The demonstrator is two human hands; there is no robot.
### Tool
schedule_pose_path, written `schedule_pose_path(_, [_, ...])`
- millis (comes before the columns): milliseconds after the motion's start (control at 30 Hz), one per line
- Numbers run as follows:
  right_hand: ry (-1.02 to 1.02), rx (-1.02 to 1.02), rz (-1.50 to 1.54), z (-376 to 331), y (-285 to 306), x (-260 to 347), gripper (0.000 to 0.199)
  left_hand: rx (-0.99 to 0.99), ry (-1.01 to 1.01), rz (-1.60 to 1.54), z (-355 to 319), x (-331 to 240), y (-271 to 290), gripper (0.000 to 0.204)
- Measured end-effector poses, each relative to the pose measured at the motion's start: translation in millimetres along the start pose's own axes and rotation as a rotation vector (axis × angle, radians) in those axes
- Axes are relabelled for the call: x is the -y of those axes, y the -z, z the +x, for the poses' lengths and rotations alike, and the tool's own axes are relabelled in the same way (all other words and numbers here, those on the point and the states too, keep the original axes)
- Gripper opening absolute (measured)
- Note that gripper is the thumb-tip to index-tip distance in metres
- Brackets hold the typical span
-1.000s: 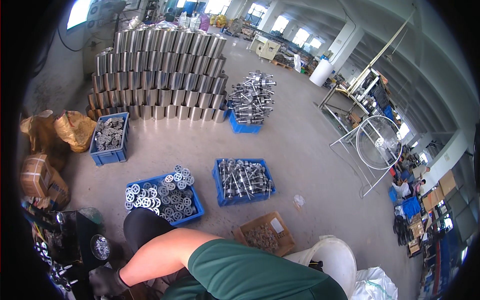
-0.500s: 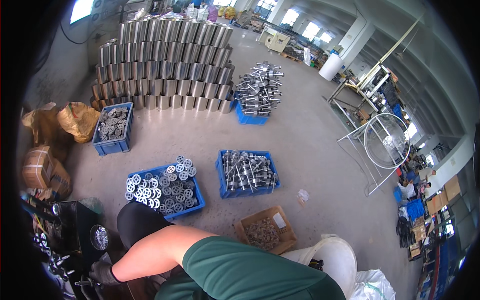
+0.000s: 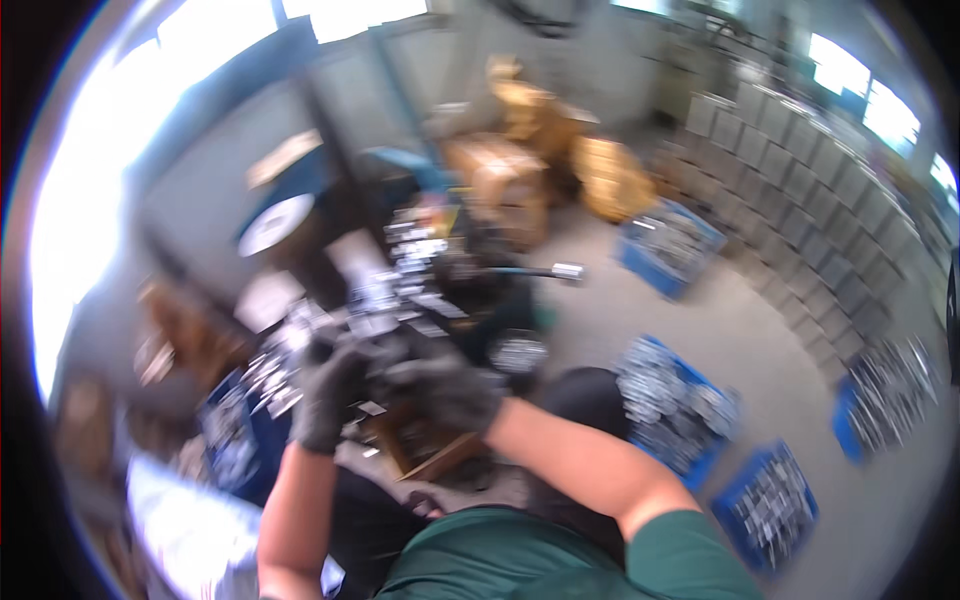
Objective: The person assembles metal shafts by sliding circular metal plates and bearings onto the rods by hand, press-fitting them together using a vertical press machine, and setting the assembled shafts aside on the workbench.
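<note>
My left hand (image 3: 332,385) and my right hand (image 3: 445,385), both in dark gloves, are close together in front of a dark machine. Motion smears their fingers, so what they hold, if anything, cannot be made out. Shiny metal parts (image 3: 418,262) lie heaped just beyond the hands. More blurred metal pieces (image 3: 272,372) are beside my left hand. To the right of my right hand is a round dish (image 3: 518,352) of small bright parts. Below the hands stands an open brown box (image 3: 445,462).
On the right, blue crates hold metal discs (image 3: 665,395), rod-like parts (image 3: 770,505) and more rods (image 3: 890,400). Stacked metal cylinders (image 3: 790,190) rise behind. A carton (image 3: 500,175) and yellow sack (image 3: 612,178) stand at the back. A white sack (image 3: 190,530) lies lower left.
The view has swung left to the machine, so the crates and cylinders now sit at the right. Both hands now show together; earlier one gloved hand was plainly seen, at the lower left.
</note>
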State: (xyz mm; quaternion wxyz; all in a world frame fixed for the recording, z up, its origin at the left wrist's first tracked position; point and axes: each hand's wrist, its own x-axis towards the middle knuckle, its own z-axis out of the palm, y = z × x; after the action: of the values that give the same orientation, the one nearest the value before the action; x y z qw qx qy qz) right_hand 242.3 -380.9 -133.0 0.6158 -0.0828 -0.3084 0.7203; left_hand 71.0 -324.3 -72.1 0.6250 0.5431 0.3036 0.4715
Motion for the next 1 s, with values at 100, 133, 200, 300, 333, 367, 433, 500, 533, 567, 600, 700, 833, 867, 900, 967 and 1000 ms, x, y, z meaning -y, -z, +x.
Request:
schedule_pose_path(100, [-0.102,-0.104,-0.022,25,-46,1,0.045,-0.133,-0.117,0.238,-9,-27,25,0.021])
schedule_pose_path(133, [-0.146,0.086,0.068,36,12,-22,0.039,-0.087,-0.113,0.191,-12,-37,19,0.028])
schedule_pose_path(200, [-0.508,0.475,0.330,68,77,-53,0.059,-0.055,-0.135,0.236,-17,-40,28,0.032])
schedule_pose_path(300, [-0.457,-0.209,0.083,82,-1,-71,0.056,-0.054,-0.175,0.411,-35,-54,38,0.034])
schedule_pose_path(333, [-0.472,-0.192,0.087,85,-12,-69,0.056,-0.050,-0.205,0.511,-35,-53,46,0.036])
schedule_pose_path(367, [-0.456,-0.211,0.102,88,-20,-69,0.057,-0.085,-0.182,0.542,-39,-54,51,0.035])
schedule_pose_path(433, [-0.377,-0.162,0.186,91,-26,-70,0.052,-0.124,-0.157,0.579,-42,-56,55,0.034])
schedule_pose_path(500, [-0.374,-0.175,0.241,107,17,-95,0.048,-0.186,-0.130,0.512,-43,-63,55,0.031])
schedule_pose_path(533, [-0.372,-0.197,0.288,110,22,-98,0.043,-0.245,-0.080,0.480,-44,-65,61,0.028])
schedule_pose_path(567, [-0.400,-0.206,0.318,109,31,-97,0.036,-0.271,-0.085,0.446,-42,-63,75,0.027])
schedule_pose_path(600, [-0.414,-0.195,0.326,104,22,-91,0.036,-0.307,-0.093,0.416,-44,-63,91,0.026])
schedule_pose_path(700, [-0.349,-0.204,0.175,88,6,-70,0.030,-0.429,-0.029,0.417,-43,-68,120,0.021])
schedule_pose_path(833, [-0.293,-0.236,0.108,78,13,-65,0.024,-0.519,0.010,0.387,-33,-61,139,0.020])
schedule_pose_path(867, [-0.294,-0.244,0.107,75,13,-66,0.024,-0.516,0.016,0.383,-29,-57,137,0.020])
schedule_pose_path(900, [-0.269,-0.182,0.028,71,6,-67,0.026,-0.465,-0.031,0.414,-25,-53,129,0.021])
schedule_pose_path(967, [-0.274,-0.095,-0.093,70,2,-76,0.042,-0.337,-0.085,0.557,-17,-37,138,0.027])
schedule_pose_path(1000, [-0.267,-0.110,-0.097,69,1,-78,0.042,-0.300,-0.059,0.608,-13,-37,126,0.030])
